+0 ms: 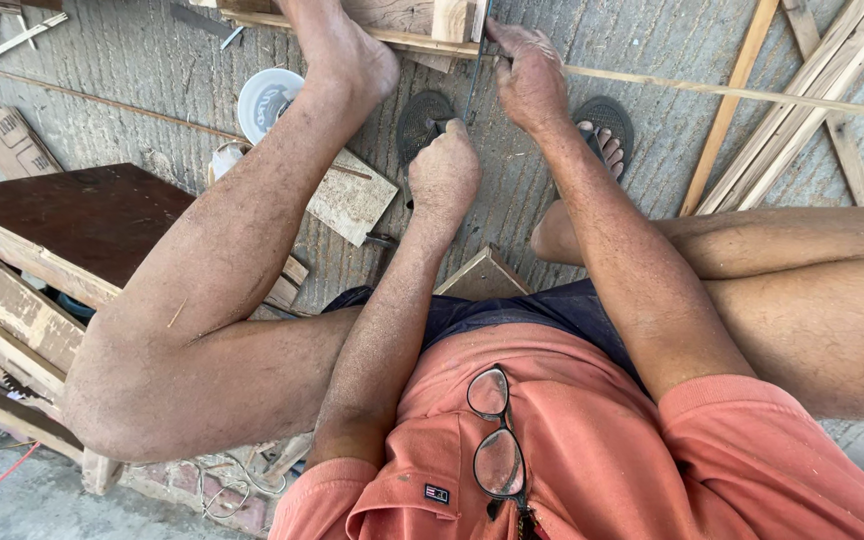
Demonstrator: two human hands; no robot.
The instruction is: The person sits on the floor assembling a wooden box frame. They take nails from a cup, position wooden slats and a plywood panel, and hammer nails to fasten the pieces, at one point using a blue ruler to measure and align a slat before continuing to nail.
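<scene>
A grooved concrete floor point(132, 60) is filling the view, and the person is sitting low over it with both bare legs bent and spread wide. At the left a dark brown board point(82, 215) is lying on a stack of rough wooden frames point(12, 320). Loose timber battens point(812, 90) are leaning across the upper right corner. An orange polo shirt point(612, 460) is covering the chest at the bottom, with a pair of glasses point(492, 430) hanging from its placket. The bare left foot point(347, 50) is pressing down on a long thin wooden strip point(712, 90) that is running across the top of the view from the left foot out to the right edge. The right hand point(527, 75) is lying clenched on this strip just right of centre, pinning it down. The left hand point(444, 170) is sitting nearer the body, just below the strip and apart from it, curled in a fist around a small dark handle. A thin dark blade point(472, 70) is rising from that fist to cross the strip right beside the right hand. A dark sandal point(422, 120) is lying empty behind the left hand, and the right foot is resting in another sandal point(604, 125). A white round lid point(267, 100) is lying beside the left shin, and a pale offcut point(352, 200) is resting on the floor below it.
</scene>
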